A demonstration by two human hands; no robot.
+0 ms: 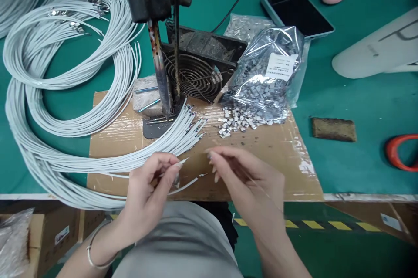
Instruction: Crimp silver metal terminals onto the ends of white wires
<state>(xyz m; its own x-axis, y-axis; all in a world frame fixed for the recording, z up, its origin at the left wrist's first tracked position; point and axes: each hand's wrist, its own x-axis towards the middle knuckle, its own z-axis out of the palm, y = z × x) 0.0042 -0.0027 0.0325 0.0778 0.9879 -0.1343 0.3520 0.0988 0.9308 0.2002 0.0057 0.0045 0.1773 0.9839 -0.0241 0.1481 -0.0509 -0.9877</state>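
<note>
My left hand (152, 188) is closed, thumb and finger pinching a white cable (182, 162) just behind its bare tip, which points right. Below it, another white cable end (187, 185) with a stripped tip sticks out over the cardboard. My right hand (243, 177) is closed in a pinch to the right of that tip, apart from it. A thin strand seems to run along its fingers, too fine to name. Behind my hands, a bundle of white cable ends (176, 134) fans out beneath the upright soldering iron (160, 69).
Small metal pieces (238, 120) lie loose beside a clear plastic bag (257, 82) of them. A fan (196, 73) stands behind the iron. Coiled white cables (75, 82) fill the left. A phone (297, 10), brown block (333, 129), red handle (396, 151) and white cup (375, 49) lie right.
</note>
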